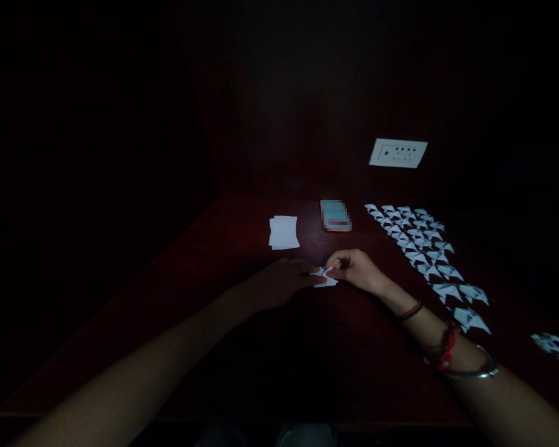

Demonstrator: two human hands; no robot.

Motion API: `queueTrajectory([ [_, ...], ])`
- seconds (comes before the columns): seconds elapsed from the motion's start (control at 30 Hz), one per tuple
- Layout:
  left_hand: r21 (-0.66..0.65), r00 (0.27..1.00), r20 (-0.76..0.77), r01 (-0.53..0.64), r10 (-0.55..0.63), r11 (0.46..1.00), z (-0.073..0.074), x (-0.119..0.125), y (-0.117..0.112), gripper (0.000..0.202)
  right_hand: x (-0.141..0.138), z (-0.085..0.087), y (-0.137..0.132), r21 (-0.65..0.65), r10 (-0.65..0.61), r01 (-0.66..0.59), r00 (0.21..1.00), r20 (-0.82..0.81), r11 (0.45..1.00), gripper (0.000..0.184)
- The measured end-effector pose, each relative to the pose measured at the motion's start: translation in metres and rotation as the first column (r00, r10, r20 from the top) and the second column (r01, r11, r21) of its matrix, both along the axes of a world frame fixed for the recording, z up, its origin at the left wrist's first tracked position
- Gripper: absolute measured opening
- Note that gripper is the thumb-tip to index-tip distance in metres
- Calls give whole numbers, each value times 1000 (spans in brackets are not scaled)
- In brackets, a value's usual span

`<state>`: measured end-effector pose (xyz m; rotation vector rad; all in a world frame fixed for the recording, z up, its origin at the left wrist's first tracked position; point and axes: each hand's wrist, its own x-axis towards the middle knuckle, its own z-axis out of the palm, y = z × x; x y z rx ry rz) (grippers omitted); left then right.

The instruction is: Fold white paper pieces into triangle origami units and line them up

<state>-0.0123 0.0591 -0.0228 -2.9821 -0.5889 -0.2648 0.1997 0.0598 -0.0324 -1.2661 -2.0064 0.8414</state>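
Between my two hands lies a small white piece of paper (325, 282), partly folded, low over the dark red table (242, 248). My left hand (286, 279) reaches in from the left, its fingertips closed on the paper's left side. From the other side my right hand (356, 270) pinches the right edge with thumb and forefinger. Fingers cover much of the paper, so its exact fold is hard to make out. Just beyond my left hand is a stack of white paper squares (284, 233).
A phone (335, 215) with a blurred screen lies behind my hands. Rows of folded paper pieces (414, 239) run along the table's right side, with more folded paper (555, 347) at the far right. A white socket panel (398, 153) is on the back wall. The room is dim.
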Motion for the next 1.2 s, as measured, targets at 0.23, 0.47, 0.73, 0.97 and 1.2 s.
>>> queueTrajectory([
  [0.23, -29, 996, -71, -56, 53, 998, 9, 2, -5, 53, 6, 19, -10, 179, 77, -116, 975, 210, 977, 10],
  [0.47, 13, 1000, 1, -8, 8, 1000, 10, 0, -8, 44, 8, 25, -17, 222, 218, -285, 934, 282, 932, 16],
  [0.73, 2, 999, -4, 35, -35, 999, 4, 3, -9, 40, 7, 22, -26, 271, 204, -279, 940, 274, 921, 18],
  [0.97, 25, 1000, -8, 4, -3, 1000, -3, 3, -9, 40, 7, 18, -26, 274, 173, -245, 950, 261, 930, 18],
  [1.2, 43, 999, 33, 5, -7, 999, -5, 2, -11, 44, 6, 16, -24, 217, 119, -161, 973, 197, 963, 15],
])
